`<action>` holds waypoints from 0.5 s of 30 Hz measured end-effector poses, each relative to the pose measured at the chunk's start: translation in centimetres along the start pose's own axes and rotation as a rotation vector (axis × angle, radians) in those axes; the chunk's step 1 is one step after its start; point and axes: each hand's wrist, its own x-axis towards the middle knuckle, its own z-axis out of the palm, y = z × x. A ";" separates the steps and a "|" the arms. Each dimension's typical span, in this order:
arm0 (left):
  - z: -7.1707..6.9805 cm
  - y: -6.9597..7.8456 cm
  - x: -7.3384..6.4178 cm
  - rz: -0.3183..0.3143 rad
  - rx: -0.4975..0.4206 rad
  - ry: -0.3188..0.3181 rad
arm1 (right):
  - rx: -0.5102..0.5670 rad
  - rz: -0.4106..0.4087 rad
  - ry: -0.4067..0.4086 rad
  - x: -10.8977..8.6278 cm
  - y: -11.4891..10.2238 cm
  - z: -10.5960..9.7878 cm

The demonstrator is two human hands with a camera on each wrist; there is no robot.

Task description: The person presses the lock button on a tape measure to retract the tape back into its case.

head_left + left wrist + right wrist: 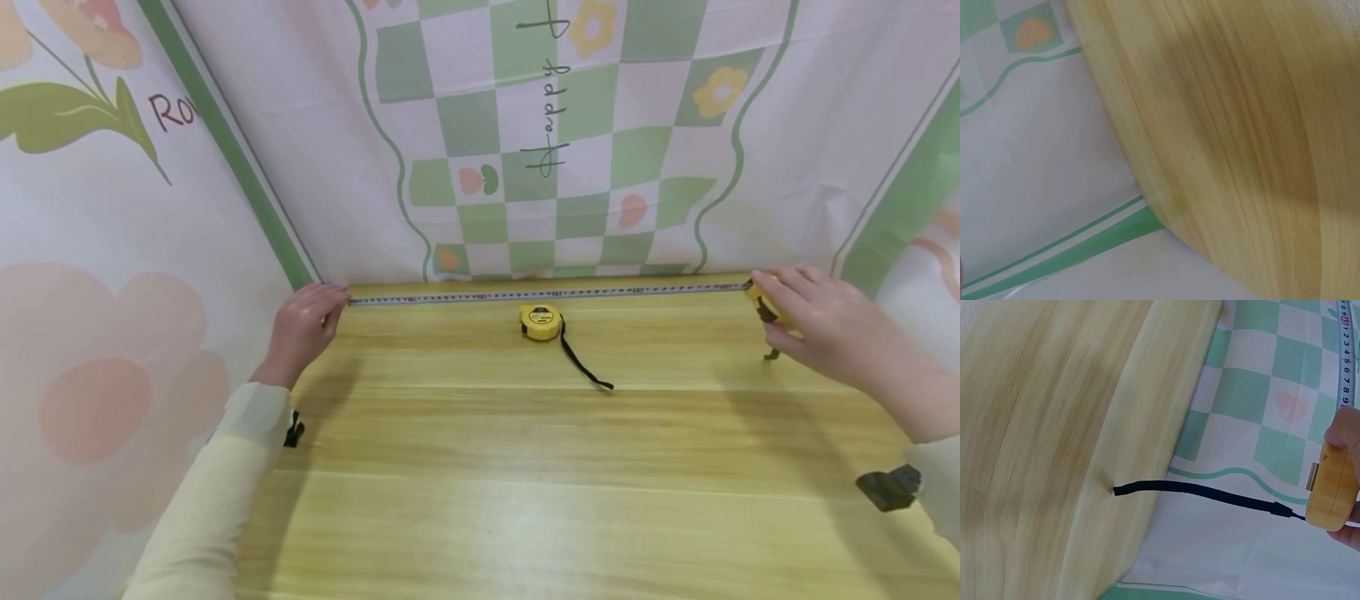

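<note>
My right hand [832, 325] grips a yellow tape measure [1330, 487], whose black wrist strap [1210, 489] dangles from the case. Its white blade [517, 295] is drawn out in a straight line along the far edge of the table. At the other end my left hand [303, 325] pinches the tip of that blade, and its fingers cover the end hook. A second yellow tape measure [541, 322] lies on the table just in front of the blade's middle, its black strap [581, 358] trailing to the right. The left wrist view shows almost nothing of the left hand.
The wood-grain table [480, 442] fills the space below both arms. Behind it hangs a white cloth [525, 142] with green checks and flowers. More printed cloth [112, 250] stands along the left side. Black straps [888, 487] hang by the wrists.
</note>
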 end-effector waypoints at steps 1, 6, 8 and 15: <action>0.0 0.0 0.1 0.006 -0.001 0.000 | 0.002 -0.002 0.000 0.0 0.0 0.0; 0.1 0.2 0.5 0.028 -0.009 -0.008 | 0.009 -0.023 0.014 0.3 -0.2 0.0; 0.1 0.3 0.7 0.039 -0.011 -0.013 | 0.011 -0.022 0.017 0.4 -0.2 0.0; 0.1 0.7 1.0 0.041 -0.010 -0.009 | 0.019 -0.034 0.041 0.4 -0.2 0.2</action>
